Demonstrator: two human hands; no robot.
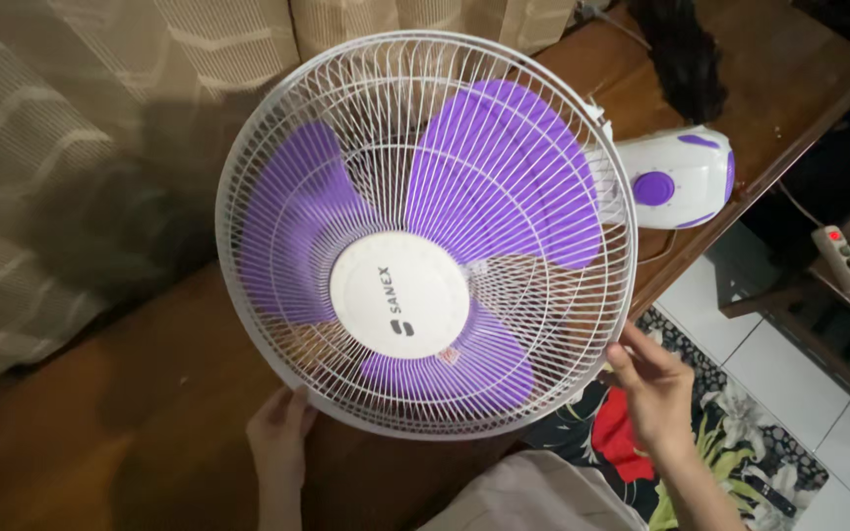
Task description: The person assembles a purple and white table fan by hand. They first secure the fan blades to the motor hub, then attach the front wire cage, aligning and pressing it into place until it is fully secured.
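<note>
Head view: left hand [279, 433] sits at the lower-left rim of the fan guard [425, 231], fingers curled up against the wire edge, touching it from below; can't tell whether the thumb closes on the rim. Right hand [653, 391] is at the lower-right rim, fingers loosely spread and bent, fingertips [618, 356] touching the outer ring of the guard; not a clear pinch. So both hands steady the guard from the near side, one each end of its bottom arc.

Fan guard = round white wire cage, tilted face-up toward the cam, w/ a white round centre cap [399, 295]. Behind the wires: three purple blades [494, 172]. Fan lies over a brown wooden table [130, 423], filling most of the middle of the frame. Its white base [676, 177] w/ purple knob [653, 188] sticks out to the right, resting near the table's edge.

Further out: beige patterned curtain [71, 147] along the top and left, behind the table. Right of the table, white tiled floor [779, 364] w/ a floral rug [740, 452] in black, red, green below the right hand. A power strip [841, 258] lies on a dark stand at far right. Dark feather-like thing [681, 49] on the table at top, blurry.
</note>
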